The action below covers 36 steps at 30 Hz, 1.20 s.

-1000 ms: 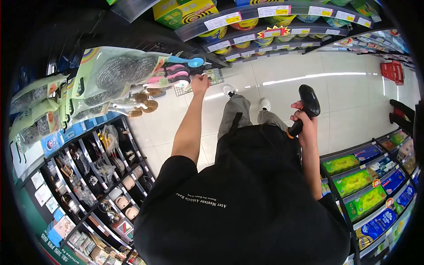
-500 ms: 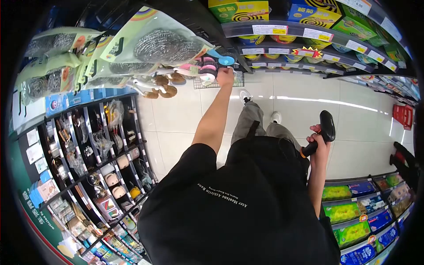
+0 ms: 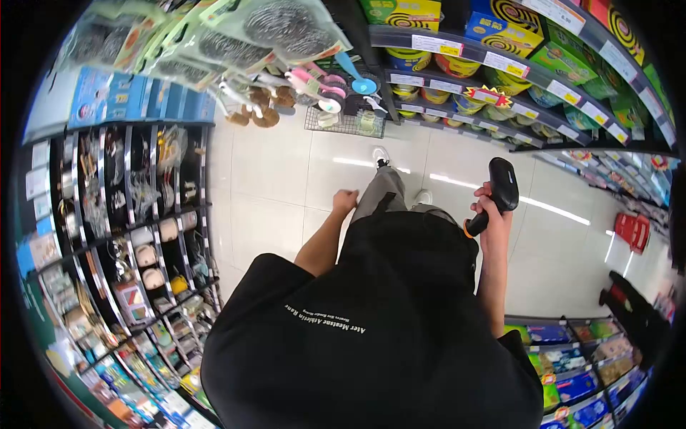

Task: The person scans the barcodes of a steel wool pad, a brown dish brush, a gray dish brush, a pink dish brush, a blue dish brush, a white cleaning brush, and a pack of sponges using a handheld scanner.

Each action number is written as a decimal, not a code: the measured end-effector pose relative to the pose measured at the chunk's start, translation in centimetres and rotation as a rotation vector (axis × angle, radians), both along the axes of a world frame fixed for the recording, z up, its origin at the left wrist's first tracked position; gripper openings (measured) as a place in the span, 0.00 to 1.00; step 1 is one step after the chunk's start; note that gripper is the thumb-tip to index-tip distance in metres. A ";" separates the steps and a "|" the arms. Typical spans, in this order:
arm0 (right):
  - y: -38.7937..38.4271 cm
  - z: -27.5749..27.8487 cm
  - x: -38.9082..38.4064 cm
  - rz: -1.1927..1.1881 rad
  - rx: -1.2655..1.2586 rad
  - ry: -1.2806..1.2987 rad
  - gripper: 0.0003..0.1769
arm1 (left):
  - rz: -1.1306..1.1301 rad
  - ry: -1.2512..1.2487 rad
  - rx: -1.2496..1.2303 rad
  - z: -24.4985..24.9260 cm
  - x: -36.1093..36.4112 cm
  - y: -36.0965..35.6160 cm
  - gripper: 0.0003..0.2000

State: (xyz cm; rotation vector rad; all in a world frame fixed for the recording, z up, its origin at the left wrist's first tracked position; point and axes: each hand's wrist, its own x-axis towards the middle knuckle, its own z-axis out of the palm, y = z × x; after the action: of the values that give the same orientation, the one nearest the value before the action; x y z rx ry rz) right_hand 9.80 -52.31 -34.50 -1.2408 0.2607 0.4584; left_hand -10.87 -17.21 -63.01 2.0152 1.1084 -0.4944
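My right hand is wrapped round the handle of a black barcode scanner, held upright at my right side. An orange ring shows at the lower end of its grip. My left hand is beside my left thigh, fingers curled in, with nothing visible in it. Ahead of it hang long-handled brushes: a blue one, a pink one and several with brown round heads. Clear packs with dark, coiled-looking contents hang above them.
A black wire basket sits low beneath the brushes. Shelves of mosquito coil boxes stand ahead on the right. Shelving with small household goods flanks my left. A red crate is on the floor at far right.
My left hand has come away from the hanging brushes and dropped back beside my thigh. The scanner remains in my right hand. The view has shifted, showing more of the wire basket.
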 end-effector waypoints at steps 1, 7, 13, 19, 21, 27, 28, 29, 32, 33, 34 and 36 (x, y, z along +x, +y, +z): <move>0.0 0.0 0.2 0.030 0.009 -0.009 0.17 | 0.032 0.015 0.078 0.8 -2.5 -0.6 0.23; 0.6 -1.7 2.0 0.231 0.060 -0.007 0.16 | 0.532 0.034 0.104 0.5 -13.2 -2.1 0.21; 2.6 -0.2 1.7 0.407 -0.081 -0.042 0.18 | 0.520 -0.017 0.068 0.5 -15.6 -3.6 0.11; 4.1 -1.3 -0.8 0.474 -0.337 -0.066 0.18 | 0.343 0.022 0.035 -4.4 -11.5 0.9 0.10; 4.6 -2.9 -2.1 0.484 -0.456 -0.006 0.16 | 0.203 0.038 0.068 -5.7 -8.0 4.3 0.12; 8.7 -7.7 -6.5 0.767 -0.562 0.088 0.14 | 0.055 -0.192 0.133 -11.1 4.3 13.5 0.15; 8.9 -9.1 -7.0 0.806 -0.590 0.103 0.15 | 0.000 -0.140 0.137 -12.7 6.1 14.7 0.16; 9.0 -10.5 -7.6 0.838 -0.616 0.121 0.15 | -0.071 -0.090 0.135 -12.6 7.8 15.7 0.15; 11.5 -13.7 -9.6 0.799 -0.659 0.111 0.15 | -0.206 0.005 0.247 -16.1 11.9 20.4 0.13; 11.0 -15.9 -9.9 0.881 -0.750 0.018 0.16 | -0.236 0.033 0.297 -17.9 12.9 21.6 0.12; 11.2 -17.5 -10.5 0.862 -0.756 0.068 0.16 | -0.194 0.031 0.350 -18.7 13.7 22.4 0.12; 11.4 -20.7 -11.8 0.846 -0.786 0.144 0.17 | -0.115 0.030 0.454 -20.1 15.1 24.1 0.12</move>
State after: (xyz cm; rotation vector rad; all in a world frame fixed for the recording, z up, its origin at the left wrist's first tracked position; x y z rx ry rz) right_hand -1.99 -40.87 -55.18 -2.0858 0.0086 1.2550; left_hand 4.21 6.94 -83.13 2.4819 1.2086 -0.3523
